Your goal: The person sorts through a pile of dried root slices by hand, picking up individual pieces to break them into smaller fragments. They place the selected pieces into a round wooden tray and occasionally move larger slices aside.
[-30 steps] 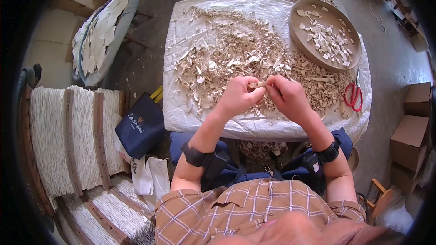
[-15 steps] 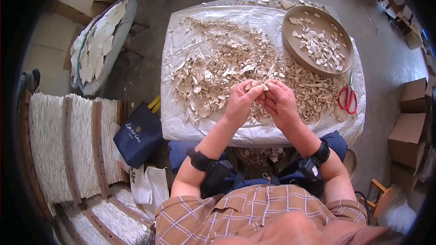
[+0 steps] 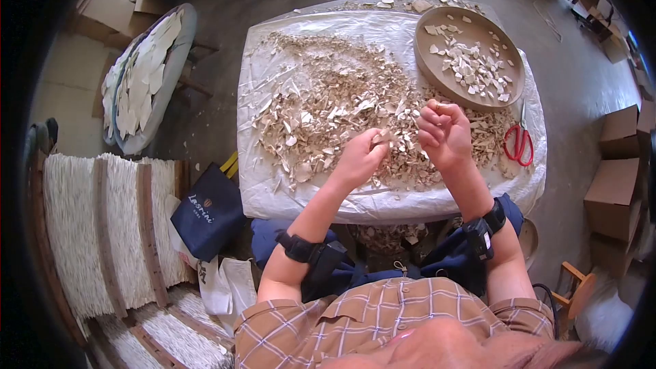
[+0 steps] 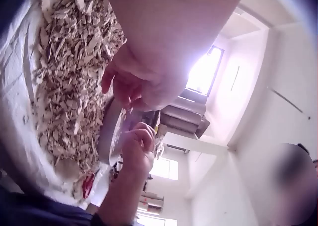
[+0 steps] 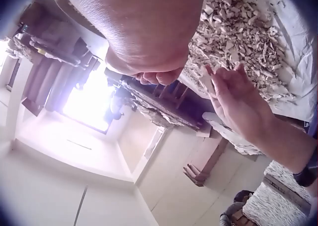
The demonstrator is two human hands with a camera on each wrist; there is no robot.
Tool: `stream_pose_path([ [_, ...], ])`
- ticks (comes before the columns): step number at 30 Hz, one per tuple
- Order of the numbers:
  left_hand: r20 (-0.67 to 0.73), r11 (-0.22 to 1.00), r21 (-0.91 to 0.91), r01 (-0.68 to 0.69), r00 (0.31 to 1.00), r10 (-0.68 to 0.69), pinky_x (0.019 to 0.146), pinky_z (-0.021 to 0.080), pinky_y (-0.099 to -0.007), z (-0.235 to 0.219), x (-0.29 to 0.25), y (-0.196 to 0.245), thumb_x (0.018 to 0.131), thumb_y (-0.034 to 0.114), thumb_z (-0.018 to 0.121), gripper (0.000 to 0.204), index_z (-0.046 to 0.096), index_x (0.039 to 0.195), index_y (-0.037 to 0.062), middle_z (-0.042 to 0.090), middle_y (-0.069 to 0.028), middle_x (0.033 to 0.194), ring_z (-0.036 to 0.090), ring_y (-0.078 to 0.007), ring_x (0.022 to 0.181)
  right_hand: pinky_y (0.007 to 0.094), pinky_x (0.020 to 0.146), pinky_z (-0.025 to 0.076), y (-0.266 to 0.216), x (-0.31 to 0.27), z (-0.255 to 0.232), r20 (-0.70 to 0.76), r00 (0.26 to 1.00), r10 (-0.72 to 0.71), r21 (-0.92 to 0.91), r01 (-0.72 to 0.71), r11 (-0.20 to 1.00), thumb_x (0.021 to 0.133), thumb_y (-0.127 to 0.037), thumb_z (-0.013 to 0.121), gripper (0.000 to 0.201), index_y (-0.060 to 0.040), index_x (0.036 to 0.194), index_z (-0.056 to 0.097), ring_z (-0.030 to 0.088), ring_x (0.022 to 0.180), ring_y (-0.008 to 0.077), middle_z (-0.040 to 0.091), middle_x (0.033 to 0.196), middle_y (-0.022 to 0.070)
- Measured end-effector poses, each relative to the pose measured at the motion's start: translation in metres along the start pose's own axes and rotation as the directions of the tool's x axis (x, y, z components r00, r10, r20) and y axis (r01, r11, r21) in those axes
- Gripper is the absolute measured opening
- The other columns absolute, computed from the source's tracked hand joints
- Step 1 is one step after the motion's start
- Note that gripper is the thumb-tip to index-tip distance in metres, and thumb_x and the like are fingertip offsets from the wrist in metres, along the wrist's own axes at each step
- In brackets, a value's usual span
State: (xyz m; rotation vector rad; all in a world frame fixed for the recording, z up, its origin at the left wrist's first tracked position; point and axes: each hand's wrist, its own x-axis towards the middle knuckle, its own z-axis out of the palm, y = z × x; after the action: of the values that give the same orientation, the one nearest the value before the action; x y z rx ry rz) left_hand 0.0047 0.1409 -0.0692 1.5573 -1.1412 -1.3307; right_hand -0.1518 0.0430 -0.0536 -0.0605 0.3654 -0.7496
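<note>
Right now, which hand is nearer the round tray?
The right hand, close by the tray; the left hand, pinching a pale piece, is farther away.

Crinkled, plastic-like sheeting point(image 3: 307, 198) with a slight sheen lies under rough, matt chips point(image 3: 342, 116). At its two o'clock, the tray point(image 3: 441, 90) looks smooth and matt; near four, scissors point(image 3: 523, 128) pair metal blades with glossy, plastic-looking handles.

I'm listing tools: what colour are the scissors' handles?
The handles are red, seen best in the head view.
</note>
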Motion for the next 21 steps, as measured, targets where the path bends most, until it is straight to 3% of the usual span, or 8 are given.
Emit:
stream_pose_path([
  [3, -0.007, 0.991, -0.130, -0.019, 1.000, 0.018, 0.059, 0.044, -0.0211, 0.006, 0.010, -0.010, 0.085, 0.011, 0.047, 0.019, 0.050, 0.100, -0.0001, 0.054, -0.0023, 0.075, 0.051, -0.0070, 0.063, 0.0196, 0.036, 0.029, 0.006, 0.001, -0.002, 0.067, 0.993, 0.093, 0.024, -0.095, 0.995, 0.077, -0.011, 0.039, 0.007, -0.0052, 0.076, 0.043, 0.034, 0.046, 0.0090, 0.041, 0.062, 0.0032],
  [4, 0.053, 0.989, -0.144, 0.037, 0.998, -0.030, 0.062, 0.045, -0.0220, 0.005, 0.011, -0.009, 0.086, 0.011, 0.046, 0.029, 0.044, 0.112, -0.0014, 0.055, -0.0058, 0.088, 0.053, -0.0096, 0.072, 0.0194, 0.037, 0.030, 0.007, 0.002, 0.000, 0.069, 0.992, 0.101, -0.019, -0.100, 0.995, 0.076, -0.010, 0.040, 0.006, -0.0051, 0.076, 0.044, 0.035, 0.046, 0.0092, 0.043, 0.064, 0.0039],
  [5, 0.047, 0.988, -0.148, 0.036, 0.998, -0.029, 0.062, 0.045, -0.0220, 0.006, 0.010, -0.009, 0.086, 0.011, 0.046, 0.029, 0.044, 0.112, -0.0014, 0.055, -0.0058, 0.088, 0.053, -0.0096, 0.072, 0.0192, 0.037, 0.031, 0.009, 0.002, 0.002, 0.070, 0.992, 0.108, -0.062, -0.103, 0.993, 0.076, -0.009, 0.040, 0.006, -0.0049, 0.076, 0.044, 0.036, 0.047, 0.0093, 0.045, 0.066, 0.0047],
  [8, -0.028, 0.839, -0.542, 0.046, 0.997, -0.073, 0.069, 0.046, -0.0252, 0.005, 0.010, -0.009, 0.087, 0.014, 0.046, 0.047, 0.029, 0.126, -0.0033, 0.047, -0.0115, 0.113, 0.054, -0.0147, 0.090, 0.0189, 0.037, 0.031, 0.012, 0.008, 0.004, 0.069, 0.994, 0.086, -0.142, -0.075, 0.987, 0.076, -0.007, 0.041, 0.004, -0.0055, 0.075, 0.045, 0.038, 0.048, 0.0092, 0.047, 0.068, 0.0055],
  [12, -0.203, 0.788, -0.614, 0.041, 0.957, -0.208, 0.079, 0.043, -0.0292, -0.009, 0.001, 0.005, 0.085, 0.012, 0.047, 0.041, 0.036, 0.122, -0.0023, 0.047, -0.0089, 0.115, 0.048, -0.0164, 0.101, 0.0183, 0.035, 0.029, 0.013, 0.016, -0.008, 0.066, 0.986, 0.153, -0.160, -0.141, 0.977, 0.077, -0.007, 0.042, 0.005, -0.0072, 0.074, 0.045, 0.036, 0.046, 0.0081, 0.043, 0.063, 0.0028],
  [15, -0.320, 0.716, -0.696, -0.055, 0.916, -0.240, 0.080, 0.042, -0.0312, -0.017, -0.009, 0.016, 0.085, 0.011, 0.046, 0.035, 0.042, 0.118, -0.0004, 0.048, -0.0076, 0.113, 0.046, -0.0168, 0.103, 0.0186, 0.034, 0.027, 0.013, 0.022, -0.021, 0.144, 0.961, 0.236, -0.129, -0.218, 0.967, 0.081, -0.009, 0.041, 0.004, -0.0077, 0.078, 0.044, 0.033, 0.044, 0.0074, 0.041, 0.062, 0.0006],
  [19, -0.360, 0.634, -0.756, -0.162, 0.912, -0.197, 0.081, 0.041, -0.0349, -0.031, -0.021, 0.028, 0.085, 0.012, 0.044, 0.027, 0.047, 0.111, 0.0035, 0.050, -0.0057, 0.109, 0.047, -0.0159, 0.100, 0.0185, 0.032, 0.025, 0.015, 0.032, -0.020, 0.119, 0.951, 0.284, -0.201, -0.257, 0.945, 0.084, -0.010, 0.040, 0.006, -0.0075, 0.088, 0.044, 0.031, 0.042, 0.0064, 0.040, 0.061, -0.0012],
  [21, -0.390, 0.617, -0.759, -0.208, 0.904, -0.176, 0.082, 0.040, -0.0346, -0.037, -0.027, 0.032, 0.085, 0.012, 0.044, 0.026, 0.048, 0.109, 0.0042, 0.051, -0.0053, 0.108, 0.047, -0.0154, 0.100, 0.0182, 0.032, 0.024, 0.019, 0.042, -0.016, -0.129, 0.971, 0.203, -0.301, -0.234, 0.925, 0.084, -0.009, 0.040, 0.013, -0.0071, 0.097, 0.042, 0.031, 0.042, 0.0055, 0.040, 0.059, -0.0018],
])
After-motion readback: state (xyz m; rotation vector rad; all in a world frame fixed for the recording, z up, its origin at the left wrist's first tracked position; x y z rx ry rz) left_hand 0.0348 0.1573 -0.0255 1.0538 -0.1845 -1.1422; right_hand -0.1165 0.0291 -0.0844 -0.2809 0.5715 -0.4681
